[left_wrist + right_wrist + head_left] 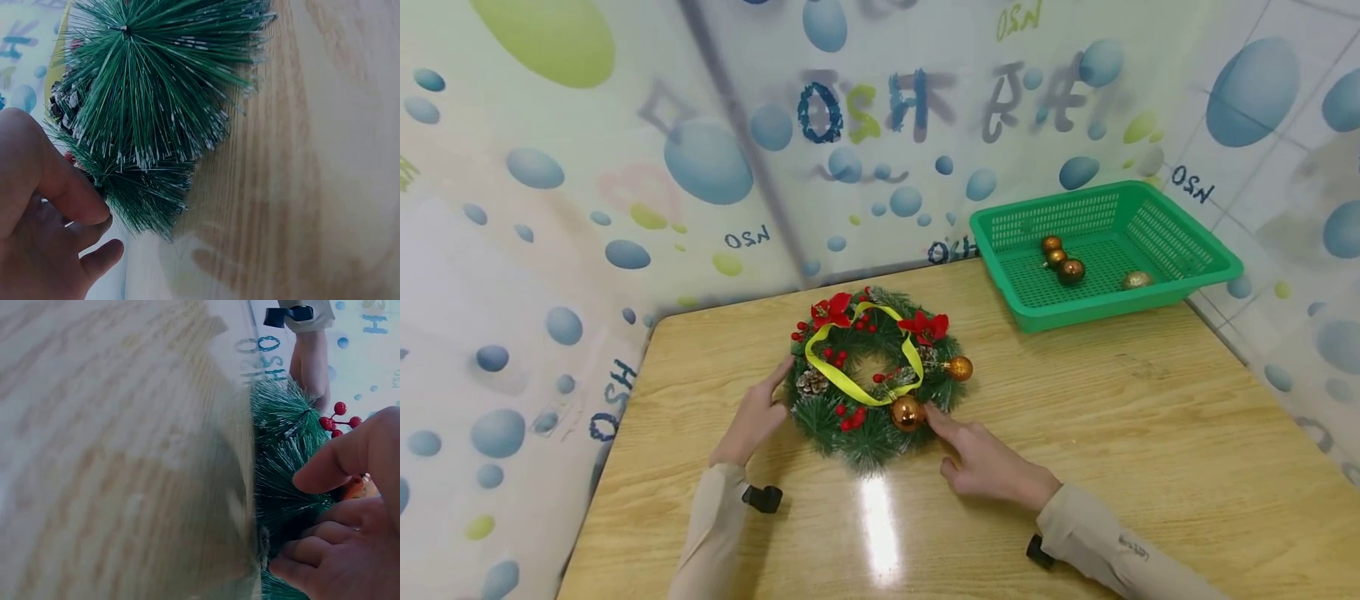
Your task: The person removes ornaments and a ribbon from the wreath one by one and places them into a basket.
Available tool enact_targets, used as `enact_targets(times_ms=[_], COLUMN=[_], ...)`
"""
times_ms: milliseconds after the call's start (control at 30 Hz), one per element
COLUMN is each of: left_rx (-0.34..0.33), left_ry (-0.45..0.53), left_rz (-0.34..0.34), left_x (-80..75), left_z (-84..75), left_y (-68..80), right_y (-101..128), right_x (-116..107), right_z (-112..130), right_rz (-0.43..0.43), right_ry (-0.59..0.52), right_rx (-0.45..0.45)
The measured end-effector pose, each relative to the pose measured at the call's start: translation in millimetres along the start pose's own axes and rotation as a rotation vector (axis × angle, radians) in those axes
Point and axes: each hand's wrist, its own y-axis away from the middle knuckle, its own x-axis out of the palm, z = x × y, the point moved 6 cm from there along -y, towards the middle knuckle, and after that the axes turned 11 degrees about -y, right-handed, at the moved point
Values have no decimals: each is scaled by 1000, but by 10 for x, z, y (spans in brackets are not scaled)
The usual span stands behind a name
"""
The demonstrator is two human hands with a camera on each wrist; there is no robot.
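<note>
As the two hands flank it, near to far:
Right hand: rests on the counter at the wreath's near-right edge; forefinger extended, touching the needles just beside the near bauble, other fingers loosely bent, nothing grasped
Left hand: laid against the wreath's left rim, fingers fairly straight; the wrist view shows thumb and fingertips pressed into the needles, not closed round them
Wreath: lies flat mid-counter, between the hands; judged light, with springy soft needles over a stiffer ring
Hold: best taken by the ring under the needles, on opposite sides; baubles, berries and yellow ribbon look loosely attached and probably fragile
Orientation: circular, so no long axis; decorated face up, hole facing upward
Basket: green, far right, well apart, holding four baubles
</note>
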Motion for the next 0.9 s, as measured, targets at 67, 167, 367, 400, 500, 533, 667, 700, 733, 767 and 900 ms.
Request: enact_targets(times_ms=[67,167,367,400,500,533,667,700,733,767,900], left_rx=[-15,-48,-51,-43,-20,-18,-24,-28,-30,-31,-39], left_ry=[6,5,35,47,68,72,60,52,47,39,11], left_rz=[-22,-65,-124,-126,-121,-116,-107,-108,-108,-111,-118], left_x=[6,40,142,164,228,252,323,332,341,344,356], left_z=[5,-5,-165,-200,-298,-317,-357,-361,-363,-367,-370], left_y=[71,228,541,569,583,580,567,566,564,564,567], right_y=[17,67,121,114,77,58,-31,-49,-65,-79,-126], right_x=[-15,-103,-489,-556,-707,-726,-673,-641,-604,-568,-411], right_z=[10,41,114,124,149,157,207,227,246,270,355], right_rz=[4,7,-113,-151,-270,-300,-345,-346,-345,-348,-350], right_ry=[-20,-53,-20,-3,40,52,64,61,58,62,129], right_rx=[11,34,38,29,-7,-25,-73,-78,-83,-90,-143])
